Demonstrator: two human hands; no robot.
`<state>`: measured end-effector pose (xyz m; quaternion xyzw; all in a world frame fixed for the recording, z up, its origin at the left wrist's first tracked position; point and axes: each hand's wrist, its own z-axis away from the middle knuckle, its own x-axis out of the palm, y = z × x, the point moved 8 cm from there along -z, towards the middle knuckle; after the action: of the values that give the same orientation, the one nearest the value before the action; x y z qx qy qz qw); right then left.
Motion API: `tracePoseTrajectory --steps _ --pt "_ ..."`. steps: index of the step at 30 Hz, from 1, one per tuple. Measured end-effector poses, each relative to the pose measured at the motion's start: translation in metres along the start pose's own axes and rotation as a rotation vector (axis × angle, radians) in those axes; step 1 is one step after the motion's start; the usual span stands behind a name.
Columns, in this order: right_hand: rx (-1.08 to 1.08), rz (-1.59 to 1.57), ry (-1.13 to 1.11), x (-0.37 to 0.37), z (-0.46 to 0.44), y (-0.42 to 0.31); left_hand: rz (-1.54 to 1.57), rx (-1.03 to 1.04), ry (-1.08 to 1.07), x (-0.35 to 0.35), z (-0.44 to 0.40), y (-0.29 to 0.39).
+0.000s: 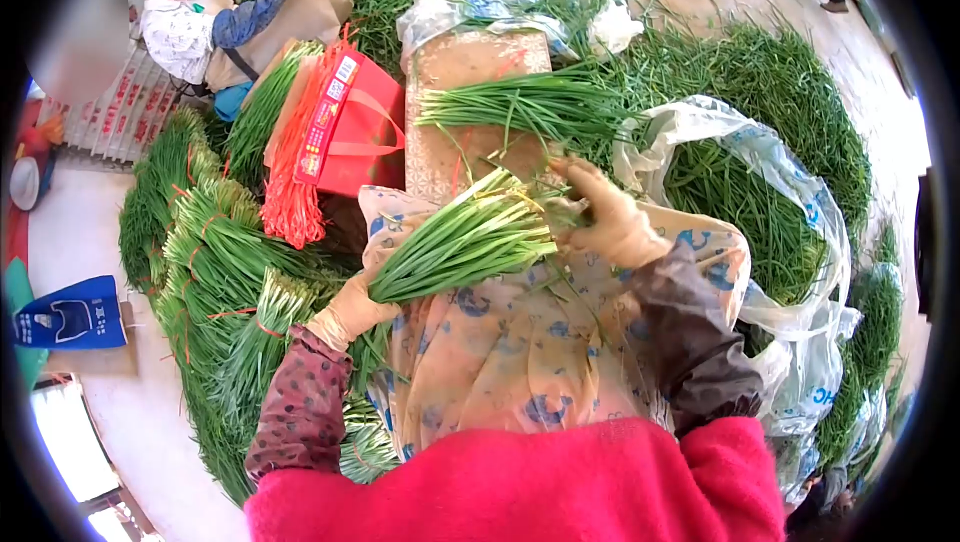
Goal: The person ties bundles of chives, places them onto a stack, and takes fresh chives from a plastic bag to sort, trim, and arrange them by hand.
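My left hand (pixel 355 312), in a pale glove, is closed around one end of a bunch of green chives (pixel 460 242). The bunch slants up and rightward over my lap, its far end loose and fanned, with paler, yellowish pieces along the top. My gloved right hand (pixel 615 217) is just off that end, fingers and thumb apart and slightly blurred. A few loose bits of green show beside its fingers. Another pile of chives (pixel 530 107) lies across the cardboard-coloured board (pixel 430 164) in front of me. A patterned plastic sheet (pixel 520 362) covers my lap.
Tied chive bundles (pixel 215 252) are heaped at left. A red bag (pixel 365 122) stands beside orange-red ties (pixel 295 197). On the right, a clear plastic bag (pixel 835 252) holds loose greens, with more greens (pixel 780 72) behind. A co-worker (pixel 215 27) sits at upper left.
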<state>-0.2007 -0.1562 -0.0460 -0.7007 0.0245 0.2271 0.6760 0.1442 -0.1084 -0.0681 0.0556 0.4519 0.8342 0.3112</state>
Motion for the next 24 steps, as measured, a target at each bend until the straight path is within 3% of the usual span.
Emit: tracePoseTrajectory --steps 2,3,4,6,7,8,10,14,16,18,20,22,24 --pt "-0.002 -0.138 -0.081 0.018 -0.006 -0.038 0.113 -0.044 -0.058 0.006 -0.003 0.006" --pt "-0.045 -0.433 -0.126 0.035 -0.01 -0.041 0.154 -0.057 -0.047 0.007 -0.002 0.012" --pt "-0.027 -0.174 -0.11 0.039 -0.007 -0.046 0.151 -0.05 -0.044 0.003 -0.003 0.015" --pt "0.009 -0.047 -0.104 0.05 -0.02 -0.026 0.105 -0.116 -0.129 0.001 -0.002 0.013" --pt "0.124 -0.126 -0.098 0.045 -0.02 -0.022 0.163 -0.143 -0.121 0.0 0.0 0.017" --pt "0.073 -0.353 -0.068 0.044 -0.022 -0.015 0.172 -0.14 -0.116 -0.002 0.002 0.023" --pt "0.222 -0.389 0.103 0.025 -0.02 -0.002 0.228 -0.276 -0.202 0.005 0.009 0.02" --pt "0.392 -0.573 0.443 -0.039 -0.011 0.02 0.406 -0.18 -0.343 0.018 0.006 0.016" --pt "0.415 -0.465 0.439 -0.059 -0.009 0.028 0.458 -0.119 -0.312 0.022 0.008 0.027" --pt "0.487 -0.015 0.213 -0.065 -0.011 0.03 0.476 -0.199 -0.359 0.028 0.015 0.031" --pt "0.417 0.233 0.018 -0.056 -0.022 0.015 0.505 -0.21 -0.408 0.031 0.009 0.02" --pt "0.336 -0.075 0.05 -0.042 -0.031 -0.015 0.502 -0.21 -0.419 0.034 0.002 0.008" --pt "0.236 -0.195 -0.115 -0.017 -0.05 -0.048 0.438 -0.184 -0.483 0.038 -0.003 0.013"
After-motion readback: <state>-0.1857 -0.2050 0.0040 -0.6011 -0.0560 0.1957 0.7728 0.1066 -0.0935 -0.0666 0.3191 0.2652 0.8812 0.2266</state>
